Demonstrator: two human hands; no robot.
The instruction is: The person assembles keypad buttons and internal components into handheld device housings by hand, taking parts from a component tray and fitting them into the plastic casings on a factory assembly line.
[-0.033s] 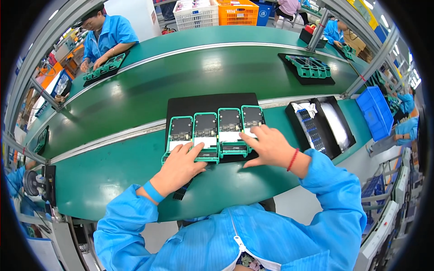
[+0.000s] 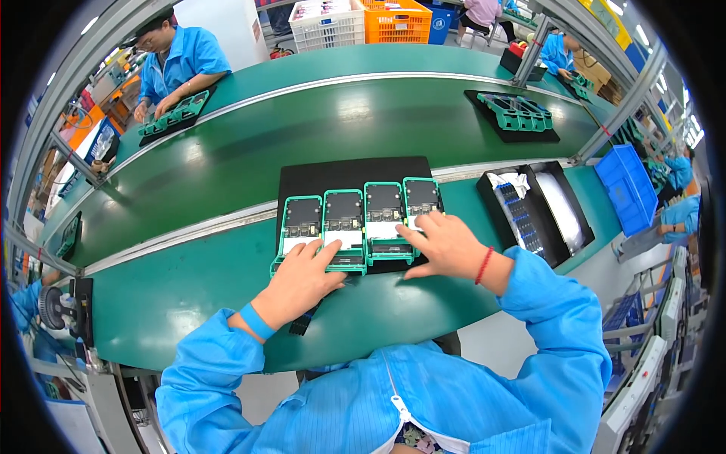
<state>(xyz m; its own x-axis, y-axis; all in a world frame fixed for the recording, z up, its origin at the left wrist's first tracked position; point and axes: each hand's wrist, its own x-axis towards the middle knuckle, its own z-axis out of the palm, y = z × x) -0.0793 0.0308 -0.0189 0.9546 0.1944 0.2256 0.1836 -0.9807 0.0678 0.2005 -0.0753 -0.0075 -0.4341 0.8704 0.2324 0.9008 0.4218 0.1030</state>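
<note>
Several green frames (image 2: 383, 197) stand side by side on a black mat (image 2: 355, 168), each holding a flat black unit with a pale strip across its lower half. My left hand (image 2: 297, 281), with a blue band at the wrist, rests over the near ends of the two left frames. Its fingers are apart, with the fingertips on the pale strips. My right hand (image 2: 448, 247), a red string at its wrist, reaches over the two right frames with thumb and fingers spread. Its index fingertip touches near the third frame's pale strip. A dark strip-like piece (image 2: 301, 324) lies partly under my left wrist.
To the right, a black box (image 2: 556, 208) contains rows of dark blue-edged pieces, beside a blue bin (image 2: 626, 189). Another black mat with green frames (image 2: 517, 113) lies on the green belt (image 2: 212, 151). Across it, a co-worker (image 2: 181, 64) handles similar frames.
My right hand has shifted very slightly left and toward me over the right frames. My left hand stays in place.
</note>
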